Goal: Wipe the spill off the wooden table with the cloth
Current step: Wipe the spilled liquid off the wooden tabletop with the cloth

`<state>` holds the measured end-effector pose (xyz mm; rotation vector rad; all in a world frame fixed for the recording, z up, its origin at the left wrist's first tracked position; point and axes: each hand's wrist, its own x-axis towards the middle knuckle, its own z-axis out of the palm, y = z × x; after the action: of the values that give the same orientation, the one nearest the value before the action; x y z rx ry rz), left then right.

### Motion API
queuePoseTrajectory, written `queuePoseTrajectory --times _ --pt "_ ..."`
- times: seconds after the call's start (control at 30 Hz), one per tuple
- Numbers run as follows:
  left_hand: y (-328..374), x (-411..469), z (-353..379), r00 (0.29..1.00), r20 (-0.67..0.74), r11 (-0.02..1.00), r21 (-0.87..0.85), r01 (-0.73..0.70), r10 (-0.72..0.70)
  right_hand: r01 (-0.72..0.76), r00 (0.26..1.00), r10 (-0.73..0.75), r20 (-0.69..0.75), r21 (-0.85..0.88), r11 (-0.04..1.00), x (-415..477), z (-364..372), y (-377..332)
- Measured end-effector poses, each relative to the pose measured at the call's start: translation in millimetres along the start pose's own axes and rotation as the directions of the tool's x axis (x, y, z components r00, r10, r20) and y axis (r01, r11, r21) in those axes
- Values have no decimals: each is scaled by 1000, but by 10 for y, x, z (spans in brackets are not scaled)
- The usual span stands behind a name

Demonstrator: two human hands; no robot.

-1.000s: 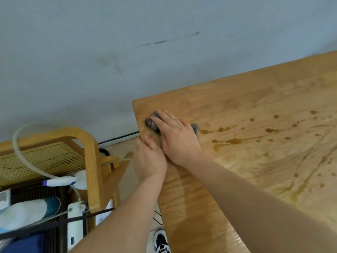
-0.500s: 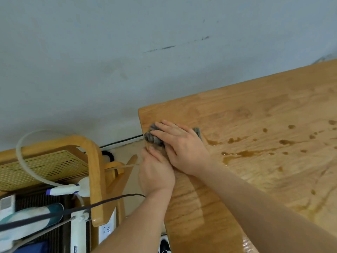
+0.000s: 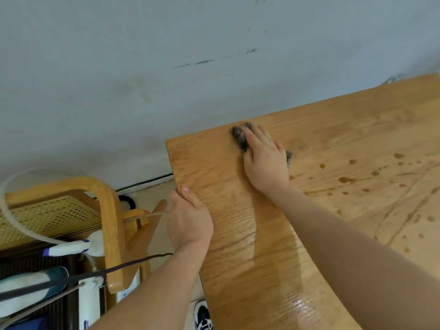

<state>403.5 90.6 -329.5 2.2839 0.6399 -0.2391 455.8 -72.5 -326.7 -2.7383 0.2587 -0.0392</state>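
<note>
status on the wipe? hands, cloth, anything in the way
Right hand flat on cloth at far edge of wooden table. Left hand grips its left edge. Spill drops lie right of cloth, unwiped. Nothing between them.

1. Grey-blue wall (image 3: 119, 67), bearing dark scuff marks (image 3: 204, 61).
2. Thin black cord (image 3: 147, 181), along the foot of the wall.
3. Bent-wood frame (image 3: 108, 210), holding a perforated yellow panel (image 3: 47, 217).
4. Translucent hose (image 3: 14, 210), looping across the panel.
5. White handle (image 3: 69, 248), blue-banded, beside the frame.
6. Black cable (image 3: 95, 273), running diagonally across the frame.
7. Black-and-white shoe (image 3: 202, 315), on the floor.
</note>
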Motion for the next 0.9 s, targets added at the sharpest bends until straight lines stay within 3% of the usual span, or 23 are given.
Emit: queuePoseTrajectory --times 0.17,0.27,0.33,0.4,0.5,0.63,0.77,0.8,0.83,0.9 --pt "-8 -6 17 999 -36 1000 2 6 -6 355 901 -364 235 82 931 -1237 63 -104" --pt "21 -4 0 999 -34 1000 15 -6 6 515 798 -511 319 80 854 -1089 -28 172" --pt "32 -5 -3 999 -31 1000 12 -11 12 441 864 -437 249 44 896 -725 -87 315" --pt "28 -12 5 999 -36 1000 13 -4 5 217 972 -217 91 12 976 -281 -148 439" --pt "13 -8 20 999 -44 1000 15 -3 3 42 999 -42 -12 8 999 -57 -101 348" --pt "19 -31 11 999 -37 1000 9 13 -12 258 960 -258 107 14 966 -1051 -8 168" --pt "47 -55 -8 999 -26 1000 5 19 -19 598 760 -580 293 32 801 -1223 -200 624" --pt "59 -40 -12 999 -25 1000 -2 22 -23 610 752 -585 305 17 793 -1055 -236 721" --pt "61 -23 -19 999 -23 1000 -8 27 -27 537 813 -516 270 -3 844 -867 -251 765" --pt "51 -10 -16 999 -22 999 -5 35 -35 220 971 -217 98 -24 975 -500 -269 733"
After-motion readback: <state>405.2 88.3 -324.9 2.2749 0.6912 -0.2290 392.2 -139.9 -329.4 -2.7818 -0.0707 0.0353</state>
